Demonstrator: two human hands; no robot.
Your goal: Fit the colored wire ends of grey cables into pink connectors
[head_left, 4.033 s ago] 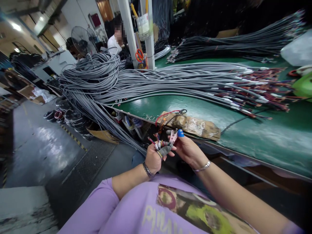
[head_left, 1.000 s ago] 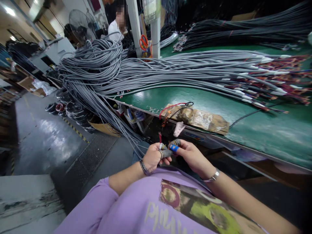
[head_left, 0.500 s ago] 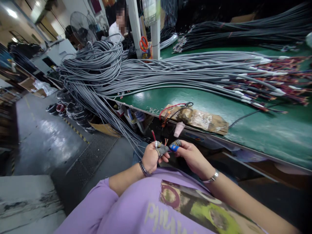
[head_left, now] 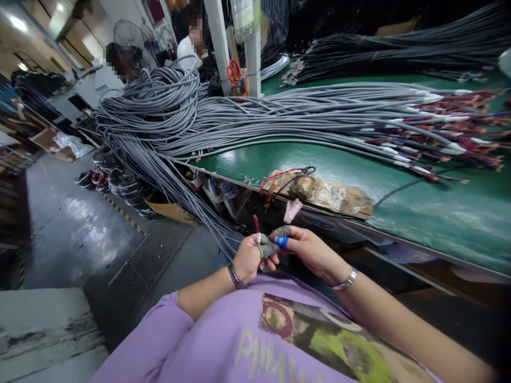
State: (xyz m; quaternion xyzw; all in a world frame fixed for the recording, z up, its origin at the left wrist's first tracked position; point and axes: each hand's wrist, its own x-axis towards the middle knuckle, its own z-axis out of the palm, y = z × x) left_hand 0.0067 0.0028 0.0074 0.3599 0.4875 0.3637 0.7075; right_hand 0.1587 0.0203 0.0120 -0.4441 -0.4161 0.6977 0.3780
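My left hand (head_left: pixel 248 259), with grey coverings on its thumb and finger, is closed on the end of a grey cable. Dark red wires (head_left: pixel 256 224) stick up from it above a white sleeve. My right hand (head_left: pixel 313 252) pinches against the left fingertips, a blue wrap on its thumb and a grey cover on its finger. It grips thin wires of the same cable, whose ends its fingers hide. Both hands are in front of my body, below the table's edge.
Many grey cables (head_left: pixel 255 114) lie across the green table (head_left: pixel 407 213), their stripped ends to the right. Near the edge sits a taped board (head_left: pixel 331 196) with leads. Black cables (head_left: pixel 383 58) lie behind. A post (head_left: pixel 252 64) holds orange-handled scissors (head_left: pixel 233 70). Two people are at the back.
My right hand has moved slightly left, its fingers now covering the orange wire ends that showed between the hands. The red wires tilt a little rightward. Another person's head appears by the fan.
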